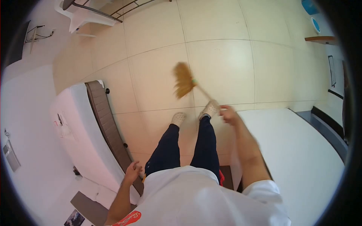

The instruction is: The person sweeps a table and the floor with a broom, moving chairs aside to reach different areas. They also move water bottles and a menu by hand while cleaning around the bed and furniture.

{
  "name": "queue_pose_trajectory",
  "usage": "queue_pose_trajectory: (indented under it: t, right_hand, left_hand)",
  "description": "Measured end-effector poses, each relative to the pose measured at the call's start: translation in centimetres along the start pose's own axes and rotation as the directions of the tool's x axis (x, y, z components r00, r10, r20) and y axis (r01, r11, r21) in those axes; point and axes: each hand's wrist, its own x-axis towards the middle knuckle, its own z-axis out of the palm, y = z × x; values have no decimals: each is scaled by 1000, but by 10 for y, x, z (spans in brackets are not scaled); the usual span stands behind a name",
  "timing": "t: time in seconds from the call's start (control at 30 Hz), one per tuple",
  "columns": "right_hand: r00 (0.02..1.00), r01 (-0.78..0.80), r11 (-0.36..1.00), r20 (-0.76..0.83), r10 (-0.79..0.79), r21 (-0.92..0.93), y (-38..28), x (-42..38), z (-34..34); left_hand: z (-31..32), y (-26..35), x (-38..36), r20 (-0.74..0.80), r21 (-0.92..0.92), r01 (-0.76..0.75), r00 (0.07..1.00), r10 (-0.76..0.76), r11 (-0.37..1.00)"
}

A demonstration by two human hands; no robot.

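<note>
My right hand (228,115) is wrapped round the handle end of a broom (184,81), in front of my right shoe. The broom's yellow-brown bristles, slightly blurred, fan out to the left over the tiled floor (222,56), and a green band shows where they meet the handle. My left hand (133,172) hangs beside my left thigh, near the bed's brown side, with its fingers apart and nothing in them. Both of my feet, in beige clogs (178,119), stand on the tiles behind the broom.
A bed with a brown base (103,116) stands at the left. To the right lies a large white surface (298,150). At the top left are a white plastic chair (88,17) and a metal frame; blue items (315,25) sit at the top right, near a wooden edge (320,39).
</note>
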Motion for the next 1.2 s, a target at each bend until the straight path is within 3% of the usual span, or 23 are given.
queue_pose_trajectory:
  t: [0.03, 0.1, 0.13, 0.2, 0.3, 0.33, 0.37, 0.4, 0.43, 0.47, 0.5, 0.57, 0.6, 0.67, 0.77, 0.83, 0.9, 0.97, 1.0, 1.03, 1.1, 1.17, 1.2]
  right_hand:
    - [995, -8, 997, -102, 16, 78, -14, -19, -56]
    - [969, -92, 995, -227, 97, 31, -41, -38, -151]
    - [925, -70, 998, -375, 66, 3, -57, -50, -173]
    - [830, -92, 990, -557, 18, -104, -89, -60, -192]
    - [661, 64, 997, -750, -16, 35, -103, -27, -156]
    - [708, 149, 975, -706, 11, 164, -112, -26, -124]
    - [814, 299, 924, -569, -117, 237, -93, -18, -97]
    - [852, 273, 902, -519, -65, 334, -126, -60, -27]
    - [859, 221, 926, -511, -36, 306, -138, -84, 32]
    - [905, 24, 977, -420, 69, 211, -161, -125, 83]
    - [959, 10, 916, -264, 105, 401, -188, -171, 135]
    - [1000, 2, 933, -27, 9, 359, -175, -196, 214]
    - [987, -101, 926, 156, 46, 364, -177, -198, 247]
    - [915, -306, 870, 372, 157, 387, -198, -176, 302]
    - [884, -249, 961, 433, 175, 121, -201, -83, 368]
    - [917, -122, 992, 379, 119, -18, -197, -12, 391]
    - [953, 39, 983, 303, 18, -181, -196, 45, 355]
    - [969, 153, 958, 226, -97, -243, -203, 93, 253]
    - [982, 139, 966, 159, -106, -218, -210, 103, 188]
    - [999, -9, 991, 39, 14, -134, -224, 102, 123]
    - [987, -29, 1000, -156, 29, 5, -248, 69, 14]
    - [910, -55, 998, -412, 48, -4, -262, 50, -56]
    - [903, -94, 996, -420, 90, 11, -265, 52, -88]
  left_hand:
    - [8, -6, -3, 9, 1, 20, 1000, -20, 1000]
    - [23, -16, -9, 23, -18, 60, 998, -59, 998]
    - [31, -16, -12, 31, -35, 83, 996, -82, 996]
    - [49, 11, -23, 39, 80, 58, 997, -61, 995]
    - [56, 6, -8, 70, 24, -21, 997, 19, 999]
    - [59, 7, -5, 61, -26, -19, 998, 21, 999]
    - [62, 11, -2, 52, -79, -19, 998, 23, 997]
    - [63, 13, 0, 55, -78, -6, 998, 11, 997]
    - [57, 18, 2, 57, -74, 10, 998, -5, 997]
    - [54, 21, 0, 59, -67, 31, 998, -27, 997]
    - [50, 31, 0, 67, -48, 27, 997, -24, 999]
    - [37, 54, 8, 86, 6, 4, 996, -4, 1000]
    - [27, 51, 27, 94, 28, -24, 995, 21, 999]
    - [8, 33, 78, 118, 72, -72, 991, 63, 995]
    - [-22, 115, 65, -15, -227, -43, 999, 41, 973]
    - [-41, 138, 57, -43, -209, -58, 998, 50, 976]
    - [-52, 140, 53, -73, -218, -55, 997, 39, 974]
    - [-62, 115, 44, -127, -277, -39, 992, 4, 960]
    - [-63, 96, 40, -122, -287, 7, 992, -44, 958]
    - [-63, 68, 35, -121, -299, 47, 989, -87, 953]
    - [-53, 19, 26, -100, -294, 126, 982, -161, 948]
    - [-31, -24, 14, -56, -249, 205, 973, -226, 946]
    - [-16, -37, 8, -46, -274, 227, 968, -248, 935]
